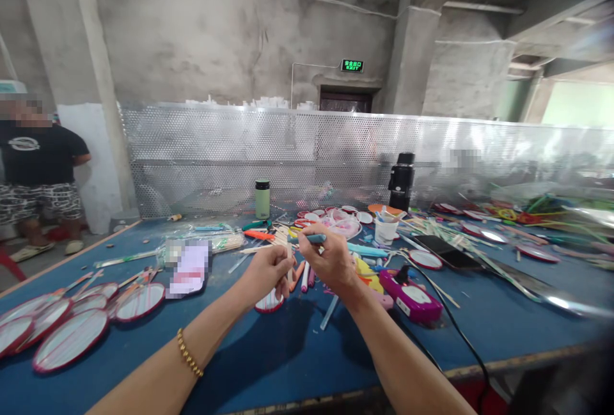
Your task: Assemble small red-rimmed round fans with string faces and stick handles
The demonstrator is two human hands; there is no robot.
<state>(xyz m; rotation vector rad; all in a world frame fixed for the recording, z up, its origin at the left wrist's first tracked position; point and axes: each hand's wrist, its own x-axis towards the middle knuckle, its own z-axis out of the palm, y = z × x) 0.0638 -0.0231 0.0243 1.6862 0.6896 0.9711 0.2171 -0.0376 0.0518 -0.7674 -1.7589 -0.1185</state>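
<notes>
Left hand [268, 271] pinches pale thin stick [289, 255] above blue felt desk [268, 364], mid-desk. Right hand [330, 261] grips teal pen-like tool [316, 238], possibly a marker.

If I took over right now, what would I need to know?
Left hand: pinching a thin stick upright, a small red-rimmed racket at its lower end.
Right hand: closed on a teal handle at the stick's top.
Red-rimmed rackets lie in a row at far left on the blue table; loose handles and sticks lie ahead.
Done or left: cannot tell.
</notes>
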